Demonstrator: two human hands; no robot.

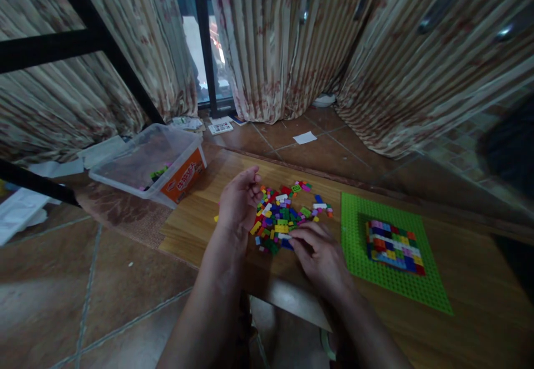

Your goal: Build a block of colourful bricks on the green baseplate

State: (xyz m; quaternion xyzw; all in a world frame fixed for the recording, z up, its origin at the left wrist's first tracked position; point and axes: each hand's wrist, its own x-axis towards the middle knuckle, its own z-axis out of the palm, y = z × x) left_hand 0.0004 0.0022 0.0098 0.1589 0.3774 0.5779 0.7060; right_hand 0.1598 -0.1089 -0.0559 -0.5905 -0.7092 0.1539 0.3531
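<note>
Nearest the viewer, both forearms reach forward over the low wooden counter (200,219). The right hand (319,255) lies palm down at the 6 o'clock edge of the pile of small bricks (283,216), its fingertips curled into the loose pieces; whether they pinch one I cannot tell. The left hand (238,202) hovers at the pile's 9 o'clock side, fingers loosely bent, holding nothing that shows.

The bricks look like hard, light plastic: stiff, smooth and apt to skid or scatter when nudged, so each is probably best pinched by its two side walls between thumb and forefinger.

At 3 o'clock from the pile lies a green baseplate (354,230) with a block of built bricks (394,246) pressed onto it. Farther off, at 10 o'clock, a clear storage tub (167,160) sits on the floor, and striped curtains (271,40) hang beyond.
</note>
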